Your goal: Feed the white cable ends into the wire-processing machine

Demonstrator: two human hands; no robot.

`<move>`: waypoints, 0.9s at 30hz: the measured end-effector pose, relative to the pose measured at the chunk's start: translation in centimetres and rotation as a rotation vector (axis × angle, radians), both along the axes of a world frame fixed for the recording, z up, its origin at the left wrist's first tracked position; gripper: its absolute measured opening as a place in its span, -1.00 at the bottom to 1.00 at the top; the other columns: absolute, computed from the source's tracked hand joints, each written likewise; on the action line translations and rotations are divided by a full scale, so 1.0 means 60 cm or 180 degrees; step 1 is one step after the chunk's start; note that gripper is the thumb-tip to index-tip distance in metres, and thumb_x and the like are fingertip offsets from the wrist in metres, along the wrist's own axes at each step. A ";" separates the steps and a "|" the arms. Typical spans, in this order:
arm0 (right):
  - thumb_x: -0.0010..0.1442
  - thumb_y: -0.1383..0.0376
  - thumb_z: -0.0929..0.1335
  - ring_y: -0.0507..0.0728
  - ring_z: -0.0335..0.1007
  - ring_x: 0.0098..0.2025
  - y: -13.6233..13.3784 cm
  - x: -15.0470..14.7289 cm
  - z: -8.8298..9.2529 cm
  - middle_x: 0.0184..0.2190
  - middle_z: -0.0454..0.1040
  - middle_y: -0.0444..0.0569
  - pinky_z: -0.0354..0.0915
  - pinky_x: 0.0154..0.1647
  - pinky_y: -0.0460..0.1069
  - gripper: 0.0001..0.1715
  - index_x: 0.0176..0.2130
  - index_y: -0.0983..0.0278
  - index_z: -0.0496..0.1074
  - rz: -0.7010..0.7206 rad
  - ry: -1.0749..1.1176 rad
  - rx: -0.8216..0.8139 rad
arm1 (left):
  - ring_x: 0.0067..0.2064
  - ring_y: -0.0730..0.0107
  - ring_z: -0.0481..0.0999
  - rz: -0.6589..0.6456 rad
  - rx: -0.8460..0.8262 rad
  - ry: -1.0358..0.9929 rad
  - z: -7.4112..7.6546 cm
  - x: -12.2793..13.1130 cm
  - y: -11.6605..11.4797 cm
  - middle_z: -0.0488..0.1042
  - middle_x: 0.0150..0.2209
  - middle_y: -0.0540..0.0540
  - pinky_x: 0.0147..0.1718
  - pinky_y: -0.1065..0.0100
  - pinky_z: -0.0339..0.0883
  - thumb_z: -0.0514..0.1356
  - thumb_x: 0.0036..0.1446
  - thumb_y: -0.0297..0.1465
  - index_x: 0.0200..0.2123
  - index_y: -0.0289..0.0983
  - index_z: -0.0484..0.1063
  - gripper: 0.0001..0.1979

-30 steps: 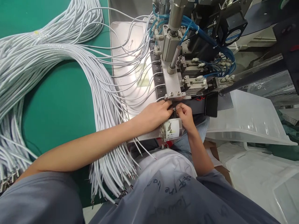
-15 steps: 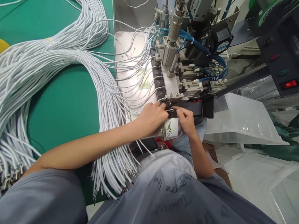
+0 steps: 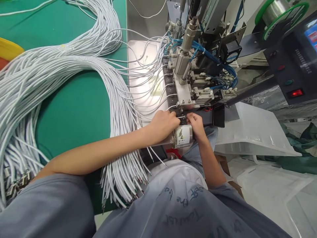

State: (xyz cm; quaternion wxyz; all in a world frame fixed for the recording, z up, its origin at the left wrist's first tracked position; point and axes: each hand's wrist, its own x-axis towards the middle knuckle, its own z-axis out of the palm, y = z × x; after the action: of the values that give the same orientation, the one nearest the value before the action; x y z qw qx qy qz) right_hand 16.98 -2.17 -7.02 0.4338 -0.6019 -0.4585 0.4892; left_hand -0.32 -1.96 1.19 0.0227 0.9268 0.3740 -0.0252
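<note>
My left hand (image 3: 165, 124) is closed on a white cable (image 3: 182, 117) at the front end of the machine's row of black fixture blocks (image 3: 173, 98). From the other side my right hand (image 3: 195, 123) pinches at the tip of that cable, fingers bent together; whatever small part lies between them is too tiny to make out. Farther back along the row, several more white cables (image 3: 158, 94) run into the blocks. A metal clamp plate with cylinders (image 3: 182, 87) stands just beyond both hands. Below the fingers is a block with a white label (image 3: 183, 135).
A large bundle of white cables (image 3: 116, 99) drapes over the green table mat (image 3: 74, 109) at left. Clear plastic bins (image 3: 257, 132) stand at right. A control box (image 3: 289, 69) and a solder wire spool (image 3: 277, 15) sit upper right, with a yellow object (image 3: 10, 49) far left.
My right hand's fingers have drawn together at the cable's tip, where the index finger was stretched out before. The left hand stays at the block. The whole view has shifted slightly.
</note>
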 end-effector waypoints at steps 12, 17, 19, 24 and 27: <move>0.15 0.23 0.27 -0.01 0.19 -0.55 -0.152 -0.068 0.073 -0.62 0.34 -0.16 0.13 -0.50 -0.09 -0.72 -0.52 0.29 0.39 0.0389 -0.1074 0.0710 | -0.29 0.19 0.50 0.0813 0.0123 0.0223 0.000 0.004 0.002 0.49 -0.35 -0.27 -0.50 0.36 0.07 -0.05 0.12 -0.65 -0.01 -0.47 0.36 -0.62; 0.16 0.29 0.26 0.01 0.30 -0.50 -0.192 -0.132 0.047 -0.53 0.47 -0.12 0.17 -0.47 -0.10 -0.78 -0.39 0.27 0.48 0.1992 -0.0827 0.0026 | -0.30 0.21 0.49 0.0648 -0.0034 -0.0082 0.011 0.008 -0.004 0.47 -0.32 -0.27 -0.49 0.34 0.10 -0.04 0.10 -0.65 -0.18 -0.45 0.44 -0.69; 0.16 0.30 0.26 0.02 0.30 -0.49 -0.190 -0.127 0.049 -0.53 0.47 -0.11 0.17 -0.48 -0.09 -0.79 -0.36 0.27 0.48 0.1819 -0.0959 0.0115 | -0.27 0.23 0.47 0.0214 -0.0238 -0.0542 0.019 0.011 -0.011 0.47 -0.29 -0.23 -0.43 0.33 0.17 0.01 0.14 -0.55 -0.25 -0.39 0.47 -0.77; 0.09 0.28 0.32 0.04 0.30 -0.53 -0.162 -0.055 0.099 -0.59 0.43 -0.13 0.21 -0.52 -0.08 -0.85 -0.45 0.29 0.44 0.0779 -0.0881 0.0369 | -0.08 0.36 0.42 -0.0902 -0.1022 -0.2345 0.018 0.014 -0.024 0.46 -0.11 -0.21 -0.11 0.38 0.27 0.01 0.25 -0.33 -0.16 -0.38 0.46 -0.70; -0.02 0.24 0.41 0.02 0.32 -0.54 -0.136 -0.017 0.120 -0.58 0.42 -0.17 0.25 -0.53 -0.09 -0.85 -0.47 0.27 0.40 -0.0052 -0.0595 0.0558 | -0.14 0.39 0.45 -0.0831 -0.1323 -0.2737 0.007 0.012 -0.019 0.47 -0.13 -0.22 -0.19 0.41 0.30 0.03 0.24 -0.30 -0.11 -0.39 0.44 -0.68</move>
State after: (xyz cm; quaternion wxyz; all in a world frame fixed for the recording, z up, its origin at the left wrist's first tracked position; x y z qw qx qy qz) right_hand 15.94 -10.36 0.20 0.4441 -0.6084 -0.5331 0.3854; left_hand 0.42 -3.10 1.63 0.3560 0.8682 0.1986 0.2828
